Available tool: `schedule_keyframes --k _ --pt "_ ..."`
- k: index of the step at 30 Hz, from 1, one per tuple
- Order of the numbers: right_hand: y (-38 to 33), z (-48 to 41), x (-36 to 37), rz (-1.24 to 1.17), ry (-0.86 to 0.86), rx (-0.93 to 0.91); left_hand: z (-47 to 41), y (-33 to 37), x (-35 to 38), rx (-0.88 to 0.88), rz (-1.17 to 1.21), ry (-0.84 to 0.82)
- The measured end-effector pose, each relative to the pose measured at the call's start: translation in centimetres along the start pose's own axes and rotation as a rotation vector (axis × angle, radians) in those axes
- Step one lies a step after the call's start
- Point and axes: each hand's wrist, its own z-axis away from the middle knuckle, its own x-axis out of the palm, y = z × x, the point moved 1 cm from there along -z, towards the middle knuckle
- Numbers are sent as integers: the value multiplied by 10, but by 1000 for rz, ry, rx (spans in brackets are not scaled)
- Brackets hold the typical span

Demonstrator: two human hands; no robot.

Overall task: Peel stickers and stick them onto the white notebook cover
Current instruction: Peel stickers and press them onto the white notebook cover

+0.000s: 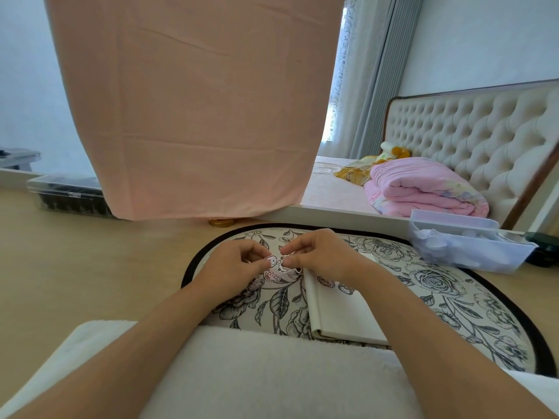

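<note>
Both hands meet over the middle of the mat. The left hand (pixel 239 264) pinches the sticker sheet (pixel 276 269) between thumb and curled fingers, and the right hand (pixel 317 255) pinches its other edge with thumb and forefinger.

The white notebook (pixel 335 319) lies closed just to the right, partly under the right forearm, which hides part of the cover. Two stickers (pixel 344 288) already sit near its top. A white towel (pixel 257 373) covers the near edge of the notebook and the flowered mat (pixel 429 282).

A clear bin (pixel 465 252) of small white things stands at the right and a clear box (pixel 66 195) far left. A pink cloth (pixel 196 101) hangs behind, with a gold lid (pixel 221 222) at its foot.

All of this rests on a pale wooden tabletop (pixel 75 267). Beyond it is a bed with a folded pink quilt (pixel 423 189), a tufted headboard (pixel 484 125) and grey curtains (pixel 375 71).
</note>
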Motion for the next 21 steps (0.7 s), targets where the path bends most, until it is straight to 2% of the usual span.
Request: schedule_keyframes --k 2,5,8,13,15,18,21 --pt "1 2 -2 -8 8 8 0 -2 0 -5 -37 10" --pt "2 2 -1 20 30 16 1 -4 3 16 -224 -50" --pt "0 1 1 72 37 6 2 -3 6 94 -342 -79" --pt "-2 2 1 86 23 -7 2 4 8 77 -118 -54" --pt "-2 2 1 78 21 7 1 3 9 63 -141 -34" --pt "0 3 1 -27 16 34 1 1 8 42 -263 -61" --pt "-1 4 -1 -189 22 85 1 0 8 100 -360 -45"
